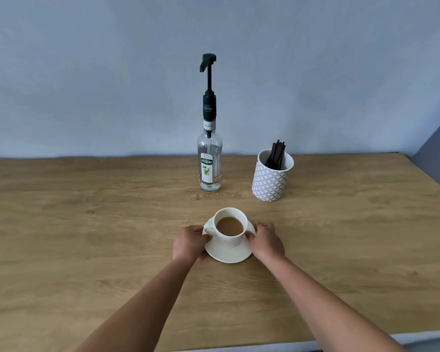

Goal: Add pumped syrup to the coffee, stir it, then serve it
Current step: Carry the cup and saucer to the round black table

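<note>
A white cup (pixel 231 238) of milky coffee stands on a white saucer (pixel 228 254) in the middle of the wooden table. My left hand (pixel 189 243) grips the saucer's left edge and my right hand (pixel 266 241) grips its right edge. Behind the cup stands a clear syrup bottle (pixel 209 162) with a tall black pump (pixel 208 63), its spout pointing left. To the bottle's right, a patterned white pot (pixel 271 180) holds several dark stirrers (pixel 276 153).
The wooden table (pixel 87 224) runs to a grey-blue wall at the back. Its right edge slants past the pot, and its front edge lies near the bottom right of the view.
</note>
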`<action>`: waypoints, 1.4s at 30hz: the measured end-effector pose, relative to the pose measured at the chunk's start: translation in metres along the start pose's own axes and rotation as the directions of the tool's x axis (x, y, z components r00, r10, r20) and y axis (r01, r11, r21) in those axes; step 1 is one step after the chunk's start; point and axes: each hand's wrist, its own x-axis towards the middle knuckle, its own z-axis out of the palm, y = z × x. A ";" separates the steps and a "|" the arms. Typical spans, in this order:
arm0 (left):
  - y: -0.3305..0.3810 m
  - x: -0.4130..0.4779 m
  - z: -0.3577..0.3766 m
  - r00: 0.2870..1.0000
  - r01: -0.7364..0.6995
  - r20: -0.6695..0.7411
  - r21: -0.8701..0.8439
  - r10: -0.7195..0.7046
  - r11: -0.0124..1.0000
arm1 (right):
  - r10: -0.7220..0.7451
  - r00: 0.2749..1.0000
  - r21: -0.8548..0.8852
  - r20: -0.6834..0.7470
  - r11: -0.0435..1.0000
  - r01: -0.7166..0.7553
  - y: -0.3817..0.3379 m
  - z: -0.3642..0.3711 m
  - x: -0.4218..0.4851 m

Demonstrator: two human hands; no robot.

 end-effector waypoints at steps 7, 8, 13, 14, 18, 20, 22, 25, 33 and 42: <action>0.001 0.001 0.010 0.996 0.005 -0.089 0.008 -0.004 1.000 | -0.008 1.000 -0.030 0.003 1.000 0.008 -0.005 0.001 0.007; 0.001 0.002 0.011 0.995 0.006 -0.100 0.000 -0.006 1.000 | -0.007 1.000 -0.026 0.007 1.000 0.007 -0.005 0.001 0.008; -0.002 0.005 0.014 0.991 0.028 -0.130 -0.036 -0.032 0.999 | 0.004 1.000 -0.029 0.011 1.000 -0.004 -0.005 0.001 0.012; -0.002 0.005 0.015 0.990 0.033 -0.134 -0.051 -0.039 0.998 | 0.005 1.000 -0.040 0.010 0.999 -0.004 -0.006 0.001 0.013; -0.003 0.004 0.018 0.987 0.036 -0.152 -0.110 -0.053 0.993 | 0.012 1.000 -0.045 0.018 0.999 -0.011 -0.005 0.000 0.014; -0.005 0.004 0.019 0.985 0.040 -0.158 -0.147 -0.063 0.988 | 0.002 1.000 -0.025 0.023 1.000 -0.001 -0.005 -0.001 0.015; -0.006 0.001 0.019 0.985 0.042 -0.159 -0.181 -0.071 0.983 | -0.014 0.999 0.011 0.037 1.000 0.014 -0.005 -0.002 0.015; -0.009 -0.002 0.018 0.982 0.054 -0.161 -0.243 -0.095 0.968 | -0.042 0.997 0.079 0.062 0.996 0.037 -0.007 -0.003 0.016; -0.025 -0.022 0.001 0.964 0.066 -0.224 -0.322 -0.144 0.944 | -0.141 0.984 0.330 0.106 0.939 0.098 -0.018 0.007 0.009; -0.058 -0.062 -0.046 0.906 0.061 -0.345 -0.464 -0.243 0.884 | -0.329 0.919 0.449 0.219 0.870 0.204 -0.062 0.027 -0.020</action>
